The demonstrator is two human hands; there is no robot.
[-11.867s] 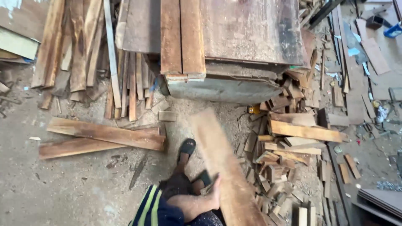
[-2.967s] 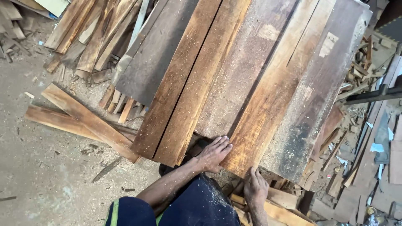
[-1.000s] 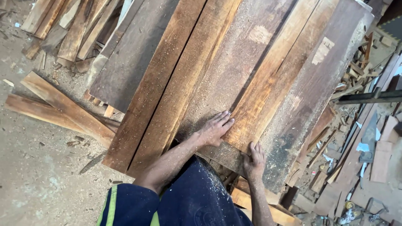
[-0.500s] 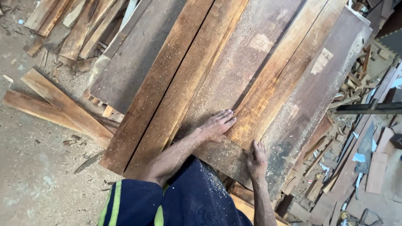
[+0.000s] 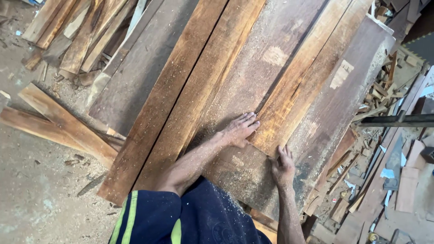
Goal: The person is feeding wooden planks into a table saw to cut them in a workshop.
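The orange-brown plank (image 5: 307,86) lies slanted on top of the stack, its near end cut square just between the person's two hands. It rests on a wide grey board (image 5: 253,90) dusted with sawdust, and a darker, broader slab (image 5: 343,104) runs along its right edge. The left hand (image 5: 239,129) lies flat on the grey board, fingers stretched out and together, fingertips touching the plank's left edge near its end — pressing, not gripping. The right hand (image 5: 282,165) sits just below the plank's end, fingers spread and pointing up toward it, palm down on the wood; nothing is clasped in it.

To the left of the grey board two long reddish planks (image 5: 181,99) lie side by side, then a dull grey one (image 5: 135,77). Further out, on the dusty floor (image 5: 40,194), two loose boards (image 5: 58,124) cross each other — and on the right lies a heap of offcuts (image 5: 375,113).
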